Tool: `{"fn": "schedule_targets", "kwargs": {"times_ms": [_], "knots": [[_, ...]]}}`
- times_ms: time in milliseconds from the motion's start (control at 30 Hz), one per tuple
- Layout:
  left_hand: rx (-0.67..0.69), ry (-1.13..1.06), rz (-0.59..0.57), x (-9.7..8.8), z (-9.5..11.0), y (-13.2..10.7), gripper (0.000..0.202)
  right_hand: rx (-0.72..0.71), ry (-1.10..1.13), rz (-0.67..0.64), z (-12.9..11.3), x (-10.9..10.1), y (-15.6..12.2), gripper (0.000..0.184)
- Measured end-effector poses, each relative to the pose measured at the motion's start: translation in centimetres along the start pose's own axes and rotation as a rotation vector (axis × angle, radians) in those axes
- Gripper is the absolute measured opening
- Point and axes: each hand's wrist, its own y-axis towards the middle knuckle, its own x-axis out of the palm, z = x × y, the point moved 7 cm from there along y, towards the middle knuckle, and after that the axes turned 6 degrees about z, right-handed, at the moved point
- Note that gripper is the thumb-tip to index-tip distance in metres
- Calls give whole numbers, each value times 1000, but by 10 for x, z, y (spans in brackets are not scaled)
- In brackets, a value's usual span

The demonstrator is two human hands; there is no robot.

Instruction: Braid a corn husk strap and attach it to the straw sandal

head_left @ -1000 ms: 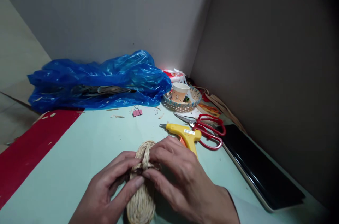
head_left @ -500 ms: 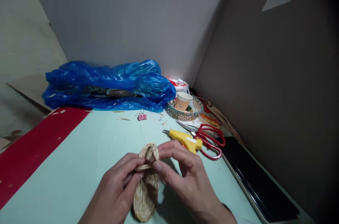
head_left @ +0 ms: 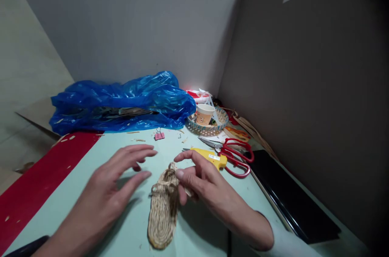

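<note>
A small woven straw slipper (head_left: 163, 216) of pale braided cord stands tilted over the pale green table, its rounded sole end toward me. A thin cord strap crosses it near the far end. My right hand (head_left: 197, 180) pinches the slipper's far right edge between thumb and fingers, with the index finger raised. To the left, my left hand (head_left: 118, 184) is apart from the slipper, fingers spread and nothing in them. Just beyond my right hand lies a yellow glue gun (head_left: 209, 157), partly covered by that hand.
Red-handled scissors (head_left: 234, 153) lie beside the glue gun. Behind are a pink binder clip (head_left: 159, 135), a woven basket (head_left: 206, 129) with a paper cup (head_left: 204, 114), and a blue plastic bag (head_left: 121, 99). A black flat object (head_left: 288, 196) lies along the right wall.
My left hand has let go of the slipper and moved left, opening its fingers. My right hand still holds the slipper's edge. The view has shifted slightly.
</note>
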Motion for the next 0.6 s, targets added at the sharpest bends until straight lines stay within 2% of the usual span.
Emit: {"fn": "schedule_targets", "kwargs": {"times_ms": [100, 167, 233, 300, 367, 400, 467, 500, 600], "knots": [[156, -6, -83, 24, 20, -3, 36, 1, 116, -83, -6, 7, -4, 28], [200, -36, -38, 32, 29, -3, 32, 6, 135, -94, -11, 7, -7, 33], [254, -56, -7, 35, 36, -3, 26, 3, 136, -86, -16, 6, -8, 42], [308, -67, -35, 38, 41, -3, 22, -10, 129, -87, -21, 5, -8, 48], [324, -73, -38, 37, 41, 0, 20, -56, 99, -77, -28, -1, -7, 45], [305, -66, -4, 33, 38, 2, 18, -93, 59, -57, -33, -6, -5, 39], [208, -46, 94, 24, 29, 7, 11, -189, -124, 30, -44, -21, -3, 26], [134, -40, 129, 19, 22, 9, 7, -237, -323, 96, -50, -31, -2, 20], [-160, -64, 167, 6, -5, 9, 18, -274, -1161, 308, -62, -56, -1, 20]]}}
